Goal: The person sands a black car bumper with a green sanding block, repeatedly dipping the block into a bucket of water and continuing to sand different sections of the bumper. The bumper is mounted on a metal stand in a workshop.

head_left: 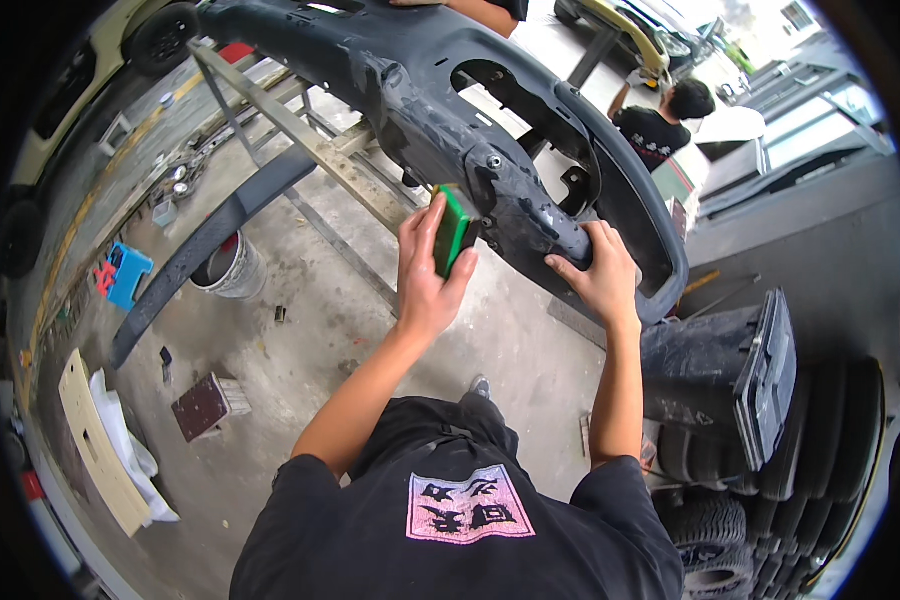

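Observation:
A large dark grey car bumper (420,125) lies across a metal stand (315,140) in front of me, with pale worn patches on its surface. My left hand (428,280) is closed around a green sanding block (454,228) with a dark face. The block is at the bumper's near edge; whether it touches the surface I cannot tell. To the right, my right hand (610,275) grips the bumper's rounded near end, thumb on one side and fingers over the top.
A dark curved trim strip (210,235) leans at the left by a bucket (235,272). There are also a blue stool (128,275), a small brown-topped stool (205,408), a black bin (710,375) and stacked tyres (820,440). Another person's arm (485,14) is at the bumper's far side; a person (660,120) works beyond.

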`<action>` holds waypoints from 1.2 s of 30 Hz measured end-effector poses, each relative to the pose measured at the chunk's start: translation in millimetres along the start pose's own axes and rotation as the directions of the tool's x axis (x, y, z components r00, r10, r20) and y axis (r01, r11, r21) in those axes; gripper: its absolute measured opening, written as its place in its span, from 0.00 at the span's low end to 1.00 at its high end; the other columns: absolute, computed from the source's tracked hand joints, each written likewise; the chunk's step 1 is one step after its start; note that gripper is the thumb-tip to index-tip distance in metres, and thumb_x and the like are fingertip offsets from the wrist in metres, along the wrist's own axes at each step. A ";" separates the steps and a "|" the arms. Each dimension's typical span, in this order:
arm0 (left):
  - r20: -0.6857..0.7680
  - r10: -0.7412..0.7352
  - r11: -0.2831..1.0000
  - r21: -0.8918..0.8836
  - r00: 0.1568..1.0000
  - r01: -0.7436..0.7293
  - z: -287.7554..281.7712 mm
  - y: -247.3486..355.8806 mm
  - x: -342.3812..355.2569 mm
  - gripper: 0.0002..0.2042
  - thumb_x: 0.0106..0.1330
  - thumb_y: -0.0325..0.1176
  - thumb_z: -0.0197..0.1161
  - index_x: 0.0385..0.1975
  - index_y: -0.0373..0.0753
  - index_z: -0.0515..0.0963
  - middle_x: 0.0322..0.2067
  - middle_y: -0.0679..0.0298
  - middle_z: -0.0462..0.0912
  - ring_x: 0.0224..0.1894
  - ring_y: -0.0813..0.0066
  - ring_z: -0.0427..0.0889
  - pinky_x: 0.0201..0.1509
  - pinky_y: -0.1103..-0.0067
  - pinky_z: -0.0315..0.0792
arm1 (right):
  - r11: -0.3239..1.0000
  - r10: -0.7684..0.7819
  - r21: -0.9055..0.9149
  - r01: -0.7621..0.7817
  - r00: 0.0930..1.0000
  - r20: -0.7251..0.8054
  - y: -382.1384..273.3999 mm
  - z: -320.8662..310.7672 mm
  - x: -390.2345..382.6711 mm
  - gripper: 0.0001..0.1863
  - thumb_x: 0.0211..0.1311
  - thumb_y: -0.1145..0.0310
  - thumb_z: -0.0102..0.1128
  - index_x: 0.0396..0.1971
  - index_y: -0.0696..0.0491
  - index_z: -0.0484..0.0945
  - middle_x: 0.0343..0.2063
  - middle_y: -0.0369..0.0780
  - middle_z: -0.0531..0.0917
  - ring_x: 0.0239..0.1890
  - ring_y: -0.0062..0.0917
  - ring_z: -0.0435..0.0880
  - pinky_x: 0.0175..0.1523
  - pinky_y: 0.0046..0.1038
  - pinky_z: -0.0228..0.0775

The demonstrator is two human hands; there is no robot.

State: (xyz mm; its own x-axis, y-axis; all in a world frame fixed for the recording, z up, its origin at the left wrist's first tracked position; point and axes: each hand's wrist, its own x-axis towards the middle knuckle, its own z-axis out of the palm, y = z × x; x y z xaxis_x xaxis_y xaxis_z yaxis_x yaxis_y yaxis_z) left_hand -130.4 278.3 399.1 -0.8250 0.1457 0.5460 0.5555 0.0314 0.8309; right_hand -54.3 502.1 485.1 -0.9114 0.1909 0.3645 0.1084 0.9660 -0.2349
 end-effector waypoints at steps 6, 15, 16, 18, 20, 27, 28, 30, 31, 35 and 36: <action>-0.233 -0.143 0.978 0.119 0.962 0.174 86.9 13.2 -27.1 0.36 0.64 0.43 0.67 0.71 0.43 0.62 0.56 0.44 0.63 0.58 0.47 0.67 0.64 0.62 0.64 | 0.978 -0.193 0.096 0.184 0.977 0.092 17.0 -4.1 8.7 0.32 0.45 0.54 0.75 0.46 0.59 0.76 0.40 0.44 0.78 0.46 0.42 0.78 0.49 0.39 0.73; -0.519 -0.168 0.962 0.101 0.838 0.255 129.8 32.9 -7.7 0.35 0.64 0.41 0.68 0.71 0.41 0.63 0.50 0.48 0.67 0.52 0.53 0.70 0.59 0.66 0.66 | 0.974 -0.226 0.052 0.223 0.972 0.066 21.2 -7.0 8.2 0.30 0.43 0.61 0.75 0.46 0.59 0.74 0.40 0.45 0.77 0.47 0.42 0.77 0.49 0.40 0.73; -0.472 -0.217 0.960 0.054 0.855 0.273 139.8 29.9 -29.0 0.36 0.64 0.41 0.68 0.71 0.40 0.62 0.50 0.47 0.68 0.52 0.54 0.70 0.59 0.67 0.66 | 0.971 -0.235 0.064 0.231 0.970 0.063 21.9 -4.4 6.7 0.30 0.43 0.62 0.76 0.46 0.59 0.74 0.40 0.45 0.77 0.47 0.42 0.77 0.48 0.40 0.73; -0.485 -0.114 0.969 0.140 0.867 0.206 141.4 24.4 -38.3 0.36 0.63 0.41 0.67 0.71 0.40 0.62 0.49 0.47 0.68 0.52 0.53 0.69 0.59 0.67 0.66 | 0.971 -0.229 0.084 0.223 0.971 0.070 21.1 -1.7 2.9 0.30 0.42 0.62 0.76 0.45 0.60 0.73 0.39 0.46 0.77 0.47 0.43 0.77 0.48 0.40 0.73; -0.541 -0.134 0.967 0.113 0.830 0.229 127.4 27.3 -7.4 0.35 0.64 0.41 0.67 0.71 0.40 0.62 0.49 0.48 0.68 0.51 0.54 0.69 0.59 0.67 0.65 | 0.970 -0.234 0.085 0.230 0.971 0.051 20.1 -2.2 1.9 0.31 0.43 0.62 0.76 0.46 0.60 0.73 0.40 0.46 0.78 0.47 0.44 0.78 0.49 0.40 0.73; -0.480 -0.131 0.971 0.115 0.867 0.211 140.1 23.7 -38.8 0.36 0.63 0.40 0.68 0.70 0.38 0.63 0.47 0.51 0.68 0.51 0.57 0.69 0.58 0.67 0.66 | 0.973 -0.220 0.084 0.215 0.974 0.052 15.9 -2.5 6.8 0.31 0.44 0.62 0.75 0.46 0.60 0.73 0.41 0.47 0.78 0.47 0.46 0.78 0.50 0.40 0.73; -0.505 -0.128 0.973 0.100 0.853 0.206 133.5 23.7 -26.2 0.36 0.63 0.40 0.68 0.70 0.39 0.64 0.47 0.51 0.68 0.51 0.57 0.69 0.58 0.68 0.65 | 0.974 -0.213 0.087 0.209 0.976 0.045 15.4 -1.5 5.8 0.30 0.44 0.62 0.75 0.46 0.60 0.73 0.40 0.47 0.78 0.47 0.46 0.78 0.50 0.40 0.73; -0.566 -0.157 0.968 0.074 0.809 0.240 115.6 20.1 10.6 0.35 0.64 0.41 0.69 0.70 0.41 0.64 0.46 0.52 0.68 0.50 0.57 0.68 0.58 0.68 0.65 | 0.977 -0.205 0.070 0.201 0.978 0.043 13.7 -2.6 1.3 0.29 0.44 0.63 0.75 0.46 0.60 0.74 0.40 0.48 0.78 0.46 0.46 0.78 0.50 0.40 0.73; -0.561 -0.220 0.964 0.002 0.798 0.267 111.1 29.2 21.2 0.34 0.64 0.41 0.68 0.70 0.40 0.64 0.45 0.52 0.69 0.49 0.57 0.68 0.57 0.68 0.65 | 0.980 -0.192 0.064 0.188 0.979 0.064 12.8 -3.0 3.9 0.30 0.43 0.63 0.75 0.46 0.60 0.74 0.40 0.48 0.78 0.46 0.46 0.78 0.50 0.39 0.73; -0.471 -0.168 0.965 0.102 0.866 0.242 131.4 28.7 -34.5 0.35 0.64 0.40 0.68 0.71 0.41 0.64 0.44 0.55 0.68 0.51 0.60 0.69 0.60 0.70 0.63 | 0.978 -0.195 0.093 0.188 0.978 0.078 14.9 -3.9 1.9 0.30 0.42 0.64 0.75 0.45 0.60 0.74 0.40 0.48 0.78 0.47 0.46 0.78 0.50 0.40 0.73; -0.472 -0.174 0.964 0.098 0.864 0.248 128.3 26.2 -25.3 0.36 0.63 0.42 0.68 0.71 0.41 0.64 0.44 0.54 0.67 0.49 0.59 0.68 0.58 0.70 0.64 | 0.978 -0.193 0.086 0.188 0.979 0.065 14.4 -5.3 3.6 0.30 0.42 0.64 0.75 0.45 0.60 0.74 0.40 0.48 0.78 0.47 0.46 0.78 0.50 0.40 0.73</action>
State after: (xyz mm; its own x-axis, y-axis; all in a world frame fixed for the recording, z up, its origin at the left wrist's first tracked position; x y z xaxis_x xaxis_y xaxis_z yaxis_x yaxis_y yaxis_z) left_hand -81.6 402.3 393.3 -0.8589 -0.3461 0.3774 0.3411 0.1631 0.9258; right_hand -53.9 517.6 487.8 -0.9391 -0.0113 0.3435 -0.0991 0.9659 -0.2391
